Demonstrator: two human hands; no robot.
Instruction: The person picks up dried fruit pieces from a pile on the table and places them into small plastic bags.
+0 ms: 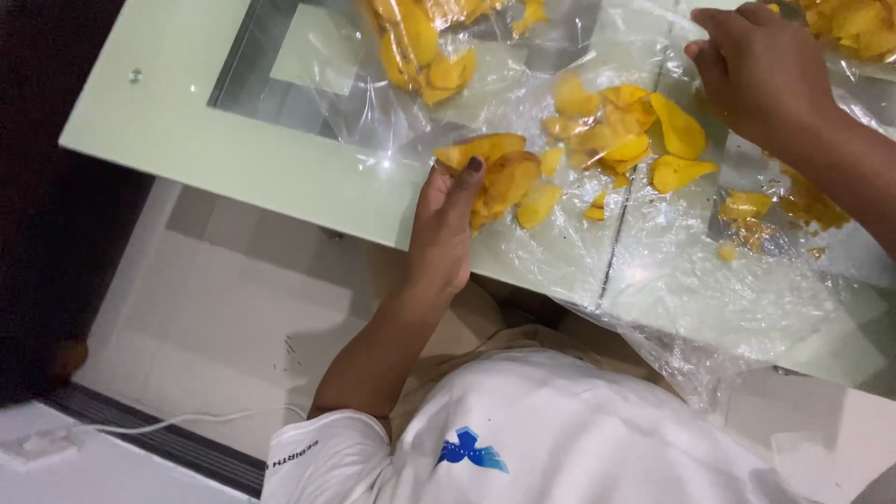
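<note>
Our left hand [443, 229] closes its grip on a small stack of thin, curved, golden-yellow fried chips [499, 175], thumb on top with its dark nail showing and the fingers cupped beneath. The stack sits at the near edge of the pale green glass tabletop [196, 149], lifted slightly off the crinkled clear plastic sheet [672, 280] that covers it. We judge that such brittle slices call for light pressure: enough to keep the stack from sliding, not enough to snap it, with the fingers bearing the load from underneath.

The left wrist is bent back, and the forearm rises steeply from the white shirt sleeve [327, 457] at the lower edge of the view, the elbow tucked close to the body.

Our right hand [761, 70] reaches across the far right of the tabletop, back upward and fingers curled down onto the plastic. Whether it pinches anything we cannot tell, since the fingertips are hidden beneath the hand. Its forearm runs out of the right edge.

Between the two hands lies a loose scatter of the same yellow chips [621, 131], some overlapping, with smaller broken pieces [747, 229] toward the right. A clear plastic bag partly filled with chips [420, 47] rests at the far side, and a second heap [854, 23] shows in the upper right corner. Below the tabletop we see pale floor tiles [233, 308] and a white cable [168, 425].
</note>
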